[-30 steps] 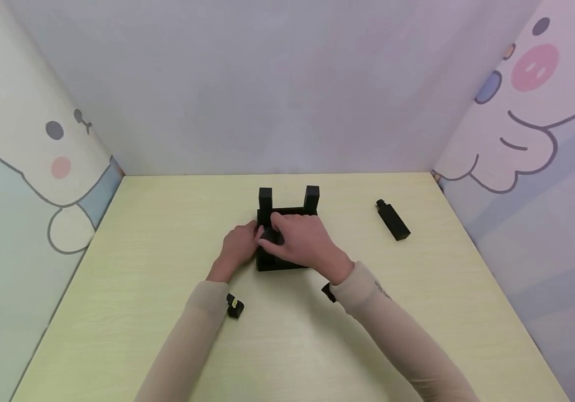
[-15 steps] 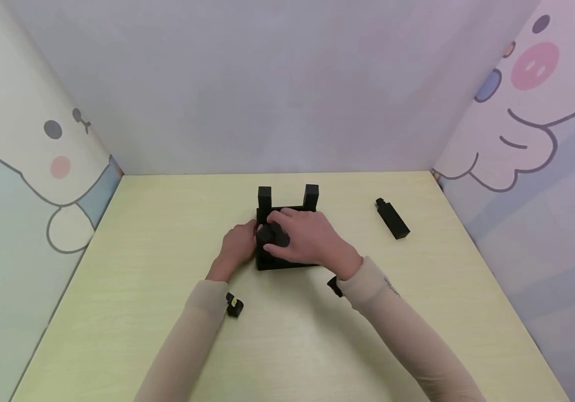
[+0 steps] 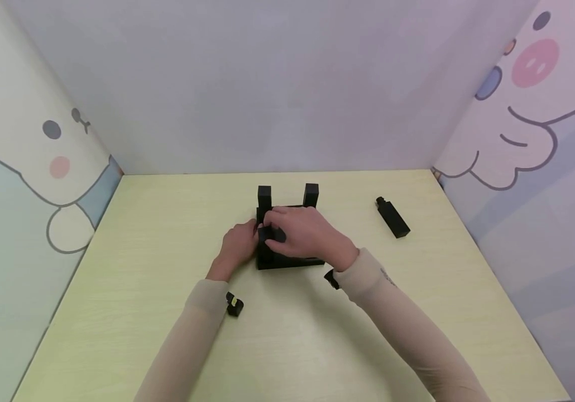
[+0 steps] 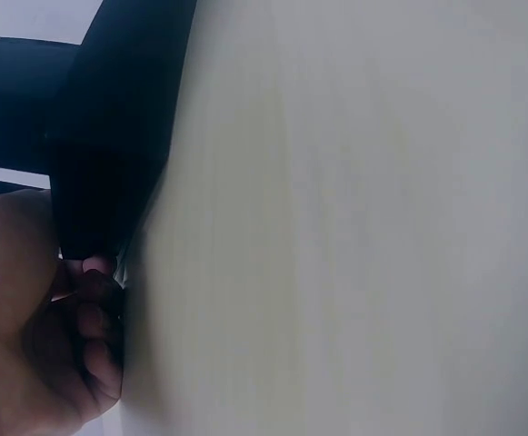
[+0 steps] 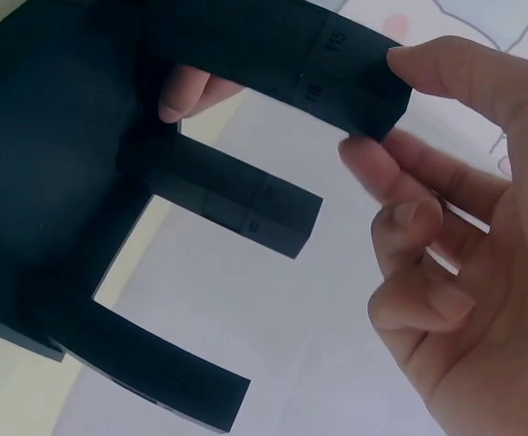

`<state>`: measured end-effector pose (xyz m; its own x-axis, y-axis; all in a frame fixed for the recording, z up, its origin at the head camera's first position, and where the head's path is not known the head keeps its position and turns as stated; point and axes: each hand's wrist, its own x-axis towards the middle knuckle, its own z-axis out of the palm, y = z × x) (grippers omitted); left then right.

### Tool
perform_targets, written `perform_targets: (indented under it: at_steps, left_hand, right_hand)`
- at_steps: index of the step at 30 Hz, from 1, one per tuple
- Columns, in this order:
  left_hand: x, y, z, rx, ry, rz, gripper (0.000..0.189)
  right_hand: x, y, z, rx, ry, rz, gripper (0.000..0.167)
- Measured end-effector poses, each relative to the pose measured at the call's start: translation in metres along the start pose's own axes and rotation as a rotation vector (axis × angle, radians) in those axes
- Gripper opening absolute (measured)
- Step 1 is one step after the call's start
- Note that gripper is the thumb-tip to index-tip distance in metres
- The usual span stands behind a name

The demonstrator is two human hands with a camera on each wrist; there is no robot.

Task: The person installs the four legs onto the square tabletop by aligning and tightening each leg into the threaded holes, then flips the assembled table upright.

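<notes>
A black base, like a small upturned stool, sits on the table with black legs standing up from it. In the head view my right hand is over its front left leg; in the right wrist view the thumb and a finger pinch that leg's upper end, other fingers curled. Small markings are printed on the leg. My left hand grips the base's left side, its curled fingers low at the corner by the table. Its fingertips also show beside the foot of the pinched leg.
On the right of the table lies a loose black leg with a narrow end. Two back legs, left and right, stand upright behind my right hand. Walls with cartoon prints enclose the table.
My right hand has loosened, shifted slightly right with its fingers apart, then closed round the leg's top again. My left hand and the base have stayed in place.
</notes>
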<state>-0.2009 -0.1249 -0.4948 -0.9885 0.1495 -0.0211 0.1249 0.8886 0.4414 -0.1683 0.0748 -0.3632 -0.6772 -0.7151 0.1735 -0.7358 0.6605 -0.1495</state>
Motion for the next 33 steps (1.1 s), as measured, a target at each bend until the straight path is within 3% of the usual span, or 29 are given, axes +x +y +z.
perform_targets:
  at_steps: [9, 14, 25, 33]
  left_hand:
    - [0.003, 0.0, 0.002, 0.015, -0.006, -0.005, 0.038]
    - [0.003, 0.0, 0.002, 0.012, -0.007, -0.014, 0.039]
    - [0.001, 0.001, 0.0, 0.001, 0.008, -0.014, 0.039]
    - [0.001, 0.0, 0.001, 0.012, 0.019, -0.01, 0.039]
  right_hand:
    - [0.003, -0.008, 0.015, -0.113, 0.123, 0.071, 0.036]
    - [0.001, -0.008, 0.016, -0.121, 0.137, 0.075, 0.037]
    - [-0.001, -0.001, 0.0, -0.035, -0.007, 0.056, 0.044]
    - [0.002, 0.005, -0.004, 0.028, -0.108, 0.016, 0.033]
